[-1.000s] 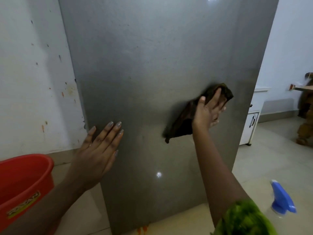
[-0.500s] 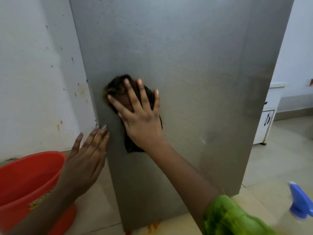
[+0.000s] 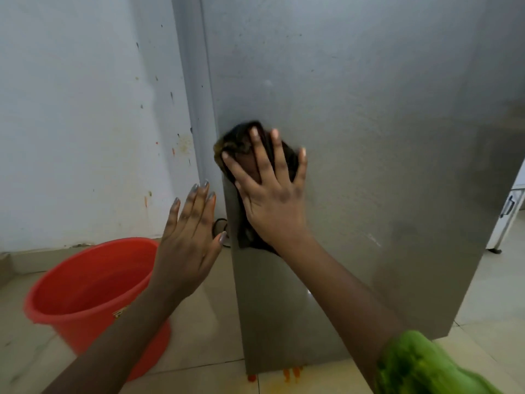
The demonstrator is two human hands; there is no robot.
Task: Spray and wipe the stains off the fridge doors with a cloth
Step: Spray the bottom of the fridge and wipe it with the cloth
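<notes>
The grey steel fridge door [image 3: 369, 137] fills the right and middle of the view. My right hand [image 3: 272, 194] presses a dark brown cloth [image 3: 235, 140] flat against the door near its left edge, fingers spread and straight. Part of the cloth hangs below my palm. My left hand [image 3: 190, 237] is held up with straight fingers just left of the door's edge, beside the right hand; whether it touches the door I cannot tell. The spray bottle is out of view.
A red plastic bucket [image 3: 71, 294] stands on the tiled floor at lower left. The white wall [image 3: 85, 109] behind it is speckled with orange and dark spots. Orange stains [image 3: 289, 373] mark the floor under the door. A white cabinet [image 3: 508, 211] shows at the right edge.
My right hand swept the cloth from the door's right side to its left edge. The view shifted right to left, so the blue spray bottle left the frame and the bucket shows more.
</notes>
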